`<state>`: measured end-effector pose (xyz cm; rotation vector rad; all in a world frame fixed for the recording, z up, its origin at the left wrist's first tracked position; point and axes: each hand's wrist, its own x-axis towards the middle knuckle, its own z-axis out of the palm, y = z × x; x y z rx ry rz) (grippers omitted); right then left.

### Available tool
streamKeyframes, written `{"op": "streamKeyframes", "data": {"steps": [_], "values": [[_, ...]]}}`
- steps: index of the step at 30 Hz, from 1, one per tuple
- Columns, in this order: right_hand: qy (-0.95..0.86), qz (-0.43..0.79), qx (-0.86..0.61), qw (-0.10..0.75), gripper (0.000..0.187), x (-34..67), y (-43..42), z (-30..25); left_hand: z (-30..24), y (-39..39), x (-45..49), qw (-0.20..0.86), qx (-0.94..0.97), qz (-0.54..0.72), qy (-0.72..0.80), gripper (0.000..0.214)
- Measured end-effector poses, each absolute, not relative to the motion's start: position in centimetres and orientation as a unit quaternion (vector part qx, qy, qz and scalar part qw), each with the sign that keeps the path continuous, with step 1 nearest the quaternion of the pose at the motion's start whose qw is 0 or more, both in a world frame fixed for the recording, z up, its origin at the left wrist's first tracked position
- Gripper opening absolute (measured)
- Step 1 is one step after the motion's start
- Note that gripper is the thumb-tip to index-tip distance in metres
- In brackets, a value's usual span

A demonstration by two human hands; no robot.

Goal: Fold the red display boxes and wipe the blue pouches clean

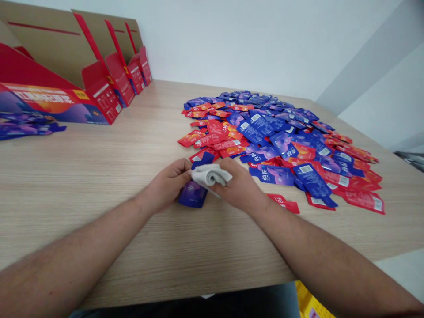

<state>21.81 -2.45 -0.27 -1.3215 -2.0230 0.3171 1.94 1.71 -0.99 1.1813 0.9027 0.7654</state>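
Observation:
A blue-purple sachet (193, 194) is upright above the table in front of me, pinched at its left edge by the fingers of my left hand (170, 181). My right hand (238, 183) is closed around a folded white cloth (212, 174), which lies against the sachet and covers its middle. To the right spreads a big heap of blue sachets (278, 174) and red sachets (218, 132), many overlapping. One red sachet (283, 203) lies close to my right wrist, partly hidden by it.
Open red display boxes (102, 95) stand in a row at the back left. In front of them lies a small stack of blue sachets (26, 126). A white wall (248, 44) rises behind the wooden table (132, 145). Something yellow (311, 302) shows below the front edge.

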Motion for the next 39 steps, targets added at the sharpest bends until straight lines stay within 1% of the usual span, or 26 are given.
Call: {"op": "streamKeyframes", "data": {"steps": [2, 6, 10, 15, 19, 21, 25, 28, 31, 32, 33, 36, 37, 39], "values": [[-0.746, 0.105, -0.54, 0.375, 0.019, 22.2, -2.1, -0.1, -1.0, 1.7, 1.8, 0.667, 0.543, 0.331, 0.389, 0.02], [-0.761, 0.13, -0.523, 0.362, 0.022, 22.5, -1.7, 0.1, -1.1, 1.7, 1.6, 0.644, 0.596, 0.324, 0.354, 0.018], [-0.722, 0.137, -0.563, 0.378, 0.02, 22.7, -1.6, 0.5, -1.3, 1.7, 1.4, 0.655, 0.601, 0.298, 0.348, 0.021], [-0.755, 0.117, -0.542, 0.351, 0.021, 22.7, -1.7, 0.5, -1.3, 1.9, 1.3, 0.627, 0.647, 0.293, 0.321, 0.018], [-0.721, 0.129, -0.567, 0.378, 0.019, 22.8, -1.4, 0.5, -1.3, 1.9, 1.3, 0.645, 0.62, 0.283, 0.347, 0.02], [-0.73, 0.139, -0.552, 0.378, 0.018, 22.6, -1.6, 0.5, -1.2, 1.8, 1.4, 0.647, 0.616, 0.292, 0.342, 0.019], [-0.781, 0.164, -0.483, 0.36, 0.016, 21.4, -2.9, 0.4, -0.9, 1.7, 1.9, 0.664, 0.583, 0.326, 0.336, 0.016], [-0.796, 0.158, -0.472, 0.344, 0.017, 20.6, -3.8, 0.1, -0.6, 1.6, 2.1, 0.69, 0.517, 0.344, 0.372, 0.02], [-0.842, 0.15, -0.454, 0.25, 0.028, 20.2, -4.2, -0.2, -0.4, 1.5, 2.2, 0.687, 0.488, 0.351, 0.408, 0.02], [-0.849, 0.15, -0.453, 0.228, 0.029, 20.2, -4.1, -0.2, -0.4, 1.5, 2.3, 0.686, 0.486, 0.349, 0.413, 0.02], [-0.846, 0.148, -0.46, 0.225, 0.028, 20.2, -4.1, -0.2, -0.3, 1.4, 2.3, 0.688, 0.483, 0.349, 0.415, 0.02], [-0.811, 0.133, -0.499, 0.275, 0.023, 20.3, -4.0, -0.1, -0.2, 1.4, 2.4, 0.7, 0.464, 0.352, 0.413, 0.017], [-0.811, 0.13, -0.499, 0.278, 0.022, 20.3, -4.0, 0.0, -0.1, 1.4, 2.4, 0.7, 0.461, 0.353, 0.416, 0.016], [-0.837, 0.132, -0.471, 0.244, 0.025, 20.2, -4.1, 0.1, -0.1, 1.5, 2.4, 0.688, 0.472, 0.349, 0.427, 0.016]]}}
